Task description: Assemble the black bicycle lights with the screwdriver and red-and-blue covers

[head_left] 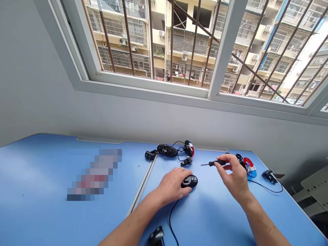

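My right grip pinches a slim, black-handled metal screwdriver; my left grip, half curled, holds a glossy black oval mouse. Blue desk spans between, its edge right of both.

Black mouse, black-handled screwdriver, blue tabletop

Left forearm and right forearm, both bare, angle inward. The left hand curves palm down in a grip; the right hand, raised slightly higher, pinches thumb against fingers.
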Motion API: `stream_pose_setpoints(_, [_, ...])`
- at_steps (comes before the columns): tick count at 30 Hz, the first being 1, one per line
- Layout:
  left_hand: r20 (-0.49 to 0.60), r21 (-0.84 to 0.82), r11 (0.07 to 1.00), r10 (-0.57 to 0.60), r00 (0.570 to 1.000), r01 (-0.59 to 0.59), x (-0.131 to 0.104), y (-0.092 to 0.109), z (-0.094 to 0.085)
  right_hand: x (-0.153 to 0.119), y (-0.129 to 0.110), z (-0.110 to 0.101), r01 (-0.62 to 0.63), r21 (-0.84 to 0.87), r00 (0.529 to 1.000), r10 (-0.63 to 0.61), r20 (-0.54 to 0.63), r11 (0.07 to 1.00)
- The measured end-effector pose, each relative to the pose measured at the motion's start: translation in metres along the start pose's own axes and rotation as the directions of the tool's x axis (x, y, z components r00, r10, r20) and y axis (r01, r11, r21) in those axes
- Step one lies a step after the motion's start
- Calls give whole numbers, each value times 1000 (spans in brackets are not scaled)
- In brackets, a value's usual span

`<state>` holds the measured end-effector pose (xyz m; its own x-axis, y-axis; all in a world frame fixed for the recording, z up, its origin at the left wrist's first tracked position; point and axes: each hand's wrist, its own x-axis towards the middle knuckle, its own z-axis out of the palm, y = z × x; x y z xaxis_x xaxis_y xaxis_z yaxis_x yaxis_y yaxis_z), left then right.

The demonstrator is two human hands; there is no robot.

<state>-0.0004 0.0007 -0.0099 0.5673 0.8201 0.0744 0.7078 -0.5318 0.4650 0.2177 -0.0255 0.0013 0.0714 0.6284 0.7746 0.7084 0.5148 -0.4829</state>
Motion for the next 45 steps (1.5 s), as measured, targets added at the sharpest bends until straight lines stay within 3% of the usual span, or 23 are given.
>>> stream_pose_setpoints(4, [-38,-64,998,-22,999,19,1,-1,-3,-9,9,12,71,-123,988,-53,142,990])
stream_pose_setpoints(9, [-121,-181,984,-26,992,4,3,-5,-8,-18,3,19,112,-212,944,-37,327,971])
stream_pose_setpoints(12, [-194,-211,978,-31,980,-10,4,-8,-8,-18,-4,16,82,-296,877,72,474,952])
stream_pose_setpoints(17, [-263,-234,972,-58,963,-6,5,-9,-7,-20,-18,18,24,-327,679,225,699,945])
stream_pose_setpoints(19, [-283,-248,969,-66,957,-6,5,-8,-8,-23,-23,22,20,-321,630,237,740,947])
stream_pose_setpoints(23, [-314,-273,962,-65,947,-24,4,-7,-10,-28,-24,29,-20,-211,597,181,782,977])
stream_pose_setpoints(25, [-323,-277,960,-56,945,-38,4,-6,-10,-26,-17,29,-201,-92,608,198,769,975])
stream_pose_setpoints(27, [-336,-272,960,-29,941,-68,4,-6,-8,-20,-6,27,-465,39,619,293,729,884])
stream_pose_setpoints(30, [-381,-213,965,64,922,-155,4,-3,-1,-7,5,23,-645,109,583,394,710,757])
stream_pose_setpoints(32, [-399,-130,968,145,905,-213,3,0,5,-3,5,22,-762,196,506,378,775,618])
stream_pose_setpoints(35, [-403,15,967,238,884,-253,4,2,12,-5,-2,27,-913,313,385,300,873,260])
stream_pose_setpoints(37, [-398,92,959,283,873,-269,6,1,16,-11,-6,32,-935,332,354,299,886,121])
stream_pose_setpoints(41, [-354,128,952,307,883,-280,7,-3,20,-21,-5,43,-932,359,358,311,881,56])
stream_pose_setpoints(45, [-354,-18,967,233,906,-256,3,-2,15,-24,2,45,-930,365,362,274,891,42])
